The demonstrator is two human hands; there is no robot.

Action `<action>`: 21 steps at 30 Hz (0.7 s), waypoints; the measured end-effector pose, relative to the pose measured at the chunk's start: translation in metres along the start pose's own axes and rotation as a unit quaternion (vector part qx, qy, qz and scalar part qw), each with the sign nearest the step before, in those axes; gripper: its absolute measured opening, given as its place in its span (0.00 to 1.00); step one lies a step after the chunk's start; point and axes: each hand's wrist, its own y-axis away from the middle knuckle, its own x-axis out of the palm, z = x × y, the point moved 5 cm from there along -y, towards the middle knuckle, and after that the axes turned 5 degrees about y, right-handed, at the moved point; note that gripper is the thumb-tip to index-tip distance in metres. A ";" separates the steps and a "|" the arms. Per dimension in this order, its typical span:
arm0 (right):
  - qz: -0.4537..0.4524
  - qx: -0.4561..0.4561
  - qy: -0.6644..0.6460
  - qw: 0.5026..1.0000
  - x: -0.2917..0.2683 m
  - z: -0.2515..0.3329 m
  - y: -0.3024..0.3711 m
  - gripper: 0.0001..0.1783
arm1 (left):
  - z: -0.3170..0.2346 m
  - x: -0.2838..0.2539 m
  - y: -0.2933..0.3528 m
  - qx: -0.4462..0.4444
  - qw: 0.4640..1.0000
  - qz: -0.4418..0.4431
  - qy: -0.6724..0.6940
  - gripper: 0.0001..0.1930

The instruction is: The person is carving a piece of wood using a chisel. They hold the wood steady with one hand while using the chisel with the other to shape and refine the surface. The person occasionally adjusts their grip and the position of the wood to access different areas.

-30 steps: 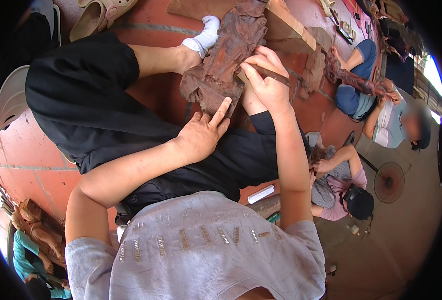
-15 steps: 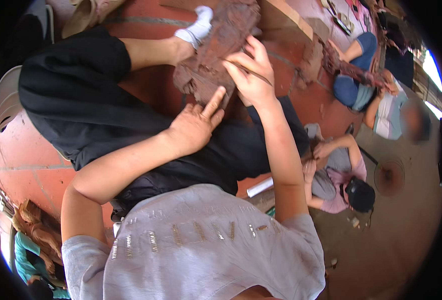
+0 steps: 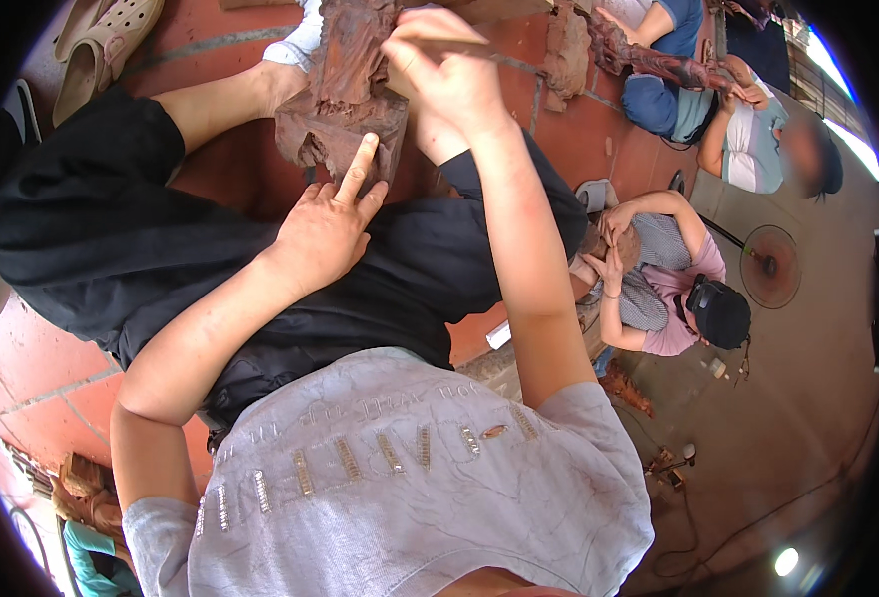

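The carving [image 3: 348, 92] sits between the person's legs [image 3: 101, 194]. The left hand [image 3: 322, 234] lies at its near end, index finger [image 3: 358, 169] straight against the base [image 3: 332, 129], probably steadying it; whether the curled fingers grip underneath cannot be told. Beside the carving's upper part, apart from the left, the right hand [image 3: 451, 88] pinches a thin strip [image 3: 459, 41], seemingly for fine control. The strip is blurred; the frame's edge hides the carving's top.

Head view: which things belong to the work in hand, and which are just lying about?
Work in hand:
Dark reddish-brown carved wooden piece, touched by the left hand
Thin brown stick-like tool, blurred, in the right hand

Lying about:
Beige holed plastic clogs
Rough brown wooden chunk
Small white oblong object, kind unclear
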 end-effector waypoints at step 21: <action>-0.089 -0.061 0.094 0.990 0.007 0.018 0.002 0.08 | 0.007 0.001 0.004 -0.010 0.997 0.070 0.042 0.35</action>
